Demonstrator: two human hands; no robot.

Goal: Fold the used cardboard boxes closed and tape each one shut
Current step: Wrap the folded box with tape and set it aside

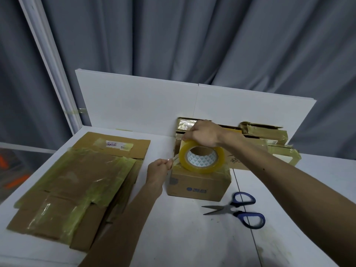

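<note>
Now the right grip (202, 134) curls over the top of a yellowish clear packing-tape roll (184, 157), upright on the small brown cardboard box (198, 186) mid white surface (183, 237). Left grip (157, 170) pinches the tape's loose end just beside the roll. Blue-handled metal scissors (237, 209) lie right of the box, flattened taped cardboard sheets (77, 180) left.

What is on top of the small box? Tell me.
A tape roll on edge, gripped by the right hand; the left hand pinches its end. The box's seam beneath is covered.
</note>
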